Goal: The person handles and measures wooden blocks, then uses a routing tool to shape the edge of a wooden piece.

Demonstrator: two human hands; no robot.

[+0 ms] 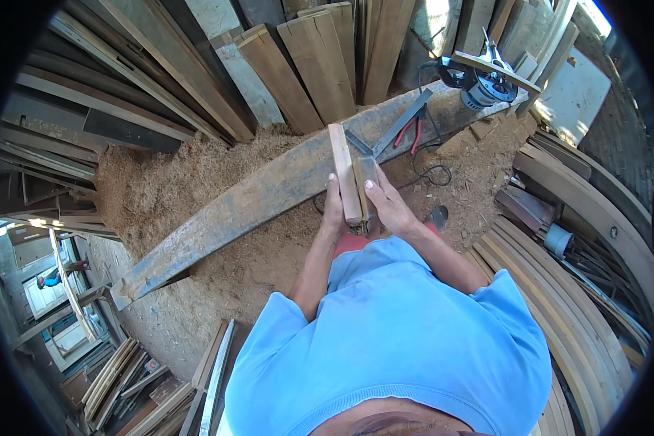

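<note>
Both my hands are in front of my body, at the near edge of a long worn plank [269, 182]. My left hand [333, 209] grips a pale wooden strip [344, 171] from its left side. My right hand [391, 206] has its fingers round a second, greyer piece of wood [368, 173], thumb on top. The two pieces stand side by side, pointing away from me; I cannot tell whether they touch along their full length. Just past them, an angled metal square [402, 123] lies on the plank, with red-handled pliers [416, 138] beside it.
A corded power tool [487, 87] rests at the plank's far right end, its black cable [436, 173] looping down. Wood shavings [160, 189] cover the ground. Boards [320, 65] lean at the back; curved stacked timber [552, 291] lies on the right.
</note>
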